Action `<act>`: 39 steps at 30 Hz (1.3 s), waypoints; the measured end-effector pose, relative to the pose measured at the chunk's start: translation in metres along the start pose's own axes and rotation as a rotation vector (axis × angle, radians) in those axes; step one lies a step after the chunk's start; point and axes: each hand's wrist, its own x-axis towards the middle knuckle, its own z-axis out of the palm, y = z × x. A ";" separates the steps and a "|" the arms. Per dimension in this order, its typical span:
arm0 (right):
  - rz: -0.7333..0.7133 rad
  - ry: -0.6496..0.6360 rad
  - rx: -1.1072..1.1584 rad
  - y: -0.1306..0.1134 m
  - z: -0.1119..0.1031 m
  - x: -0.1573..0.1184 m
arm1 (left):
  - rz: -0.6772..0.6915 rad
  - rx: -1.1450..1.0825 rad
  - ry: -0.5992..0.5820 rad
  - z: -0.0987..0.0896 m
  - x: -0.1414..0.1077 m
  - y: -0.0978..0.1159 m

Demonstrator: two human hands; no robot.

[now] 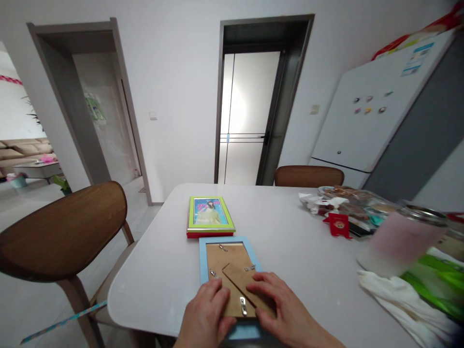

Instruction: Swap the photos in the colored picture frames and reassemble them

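A light blue picture frame [204, 258] lies face down on the white table, its brown backing board [235, 253] and small metal clips showing. A brown easel stand [234, 276] lies slantwise across the board. My left hand [208, 309] holds the frame at its lower left, with bent fingers and the thumb near the board's bottom edge. On the lower right, my right hand [281, 307] curls over the stand and the frame's side, fingertips touching the stand. Both palms hide parts of the frame's sides. Just beyond is a green picture frame [227, 217], face up on a red one [210, 235].
At right on the table [282, 217] stand a pink-white tumbler [398, 241], a red packet [339, 225], a white cloth [395, 299], a green bag [435, 280] and plastic-wrapped items. Wooden chairs [65, 232] stand at left and beyond; a fridge [369, 106] is behind.
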 end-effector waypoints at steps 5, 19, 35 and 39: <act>-0.010 0.029 -0.113 0.014 0.009 -0.001 | 0.014 -0.026 -0.042 0.016 0.000 -0.006; 0.021 0.151 -0.291 0.024 0.012 0.025 | 0.084 -0.024 -0.125 0.019 -0.008 -0.015; 0.005 0.152 -0.224 0.030 0.014 0.032 | 0.026 0.041 -0.126 0.014 -0.003 -0.005; -0.011 0.138 -0.192 0.034 0.014 0.027 | 0.046 0.031 -0.118 0.015 -0.004 -0.007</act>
